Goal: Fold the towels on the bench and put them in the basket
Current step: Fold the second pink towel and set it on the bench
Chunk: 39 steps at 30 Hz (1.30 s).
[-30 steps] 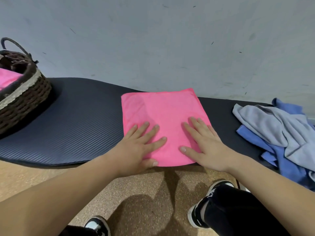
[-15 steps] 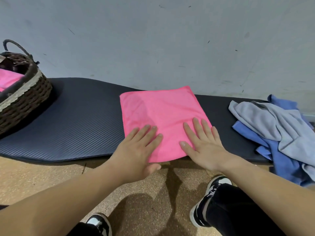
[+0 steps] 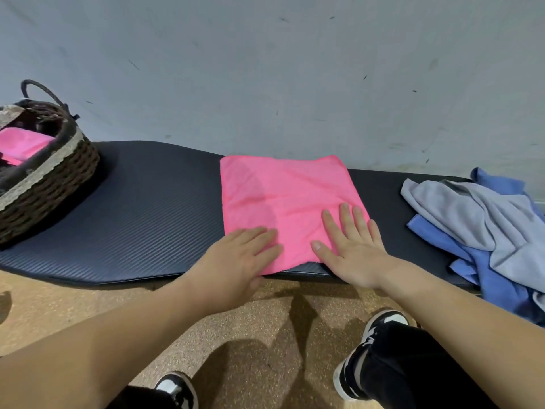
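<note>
A pink towel (image 3: 283, 196) lies flat on the dark padded bench (image 3: 147, 208), folded into a rough square. My left hand (image 3: 236, 261) rests with straight fingers on its near left corner, the palm over the bench edge. My right hand (image 3: 351, 249) lies flat on its near right corner, fingers spread. A woven brown basket (image 3: 50, 184) stands at the bench's left end with another pink towel (image 3: 23, 143) inside. A heap of grey towel (image 3: 472, 214) and blue towel (image 3: 483, 273) lies at the right end.
A grey wall runs close behind the bench. Below the bench is a speckled tan floor, where my black-and-white shoes (image 3: 368, 349) and dark trouser legs show. Bare bench surface lies between the basket and the pink towel.
Both hands have slid toward me along the pink towel, from its middle to its near edge. The towel stays flat in place.
</note>
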Available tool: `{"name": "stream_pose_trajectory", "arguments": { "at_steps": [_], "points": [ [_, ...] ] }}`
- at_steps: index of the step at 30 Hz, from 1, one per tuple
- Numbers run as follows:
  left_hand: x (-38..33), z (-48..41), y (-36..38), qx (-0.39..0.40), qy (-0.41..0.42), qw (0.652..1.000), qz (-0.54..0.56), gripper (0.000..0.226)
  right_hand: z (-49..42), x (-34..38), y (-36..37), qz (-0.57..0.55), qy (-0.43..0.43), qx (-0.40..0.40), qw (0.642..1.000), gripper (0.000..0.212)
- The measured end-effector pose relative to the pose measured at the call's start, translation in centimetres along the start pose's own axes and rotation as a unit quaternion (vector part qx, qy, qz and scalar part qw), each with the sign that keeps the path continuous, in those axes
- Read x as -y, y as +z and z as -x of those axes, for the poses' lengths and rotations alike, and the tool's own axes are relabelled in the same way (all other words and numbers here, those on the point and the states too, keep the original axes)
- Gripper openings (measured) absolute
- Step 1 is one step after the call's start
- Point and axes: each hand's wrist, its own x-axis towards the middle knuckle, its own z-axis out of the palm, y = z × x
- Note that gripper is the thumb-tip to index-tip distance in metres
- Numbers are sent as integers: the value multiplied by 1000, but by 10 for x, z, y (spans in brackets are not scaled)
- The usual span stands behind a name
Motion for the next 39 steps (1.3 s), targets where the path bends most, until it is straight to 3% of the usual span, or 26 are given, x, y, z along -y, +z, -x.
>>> {"name": "stream_pose_trajectory", "arguments": {
  "at_steps": [4, 7, 10, 13, 18, 21, 24, 28, 32, 36, 39],
  "points": [
    [10, 15, -6, -72, -3, 996, 60, 30, 26, -6, 3, -12, -59, 1, 998, 92],
    [9, 19, -14, -80, -53, 989, 112, 36, 39, -6, 14, 1, -169, -61, 984, 100],
    [8, 21, -26, -69, -91, 983, 144, 36, 36, -9, 18, -6, -229, -176, 957, 72],
    [13, 24, -38, -53, -115, 981, 149, 35, 32, -17, 7, -47, -195, -242, 949, 32],
    [27, 38, -48, 7, -173, 972, 161, 18, 31, -26, -8, -147, -146, -189, 960, 15],
    [25, 37, -60, -10, -205, 947, 246, 16, 45, -30, -30, -252, -96, -132, 954, 16],
    [22, 38, -74, 2, -230, 925, 304, 21, 60, -40, -43, -368, -87, -35, 925, 29],
    [24, 44, -81, 24, -260, 907, 329, 15, 61, -52, -45, -457, -64, 26, 887, 18],
    [35, 38, -84, -14, -303, 872, 385, 14, 46, -50, -50, -516, -21, 7, 856, 25],
    [55, 12, -87, -78, -351, 824, 439, 5, 23, -50, -59, -485, -7, -46, 873, 30],
    [68, -12, -80, -112, -383, 795, 456, 6, 0, -48, -63, -500, 16, -109, 859, 29]
  ]
}}
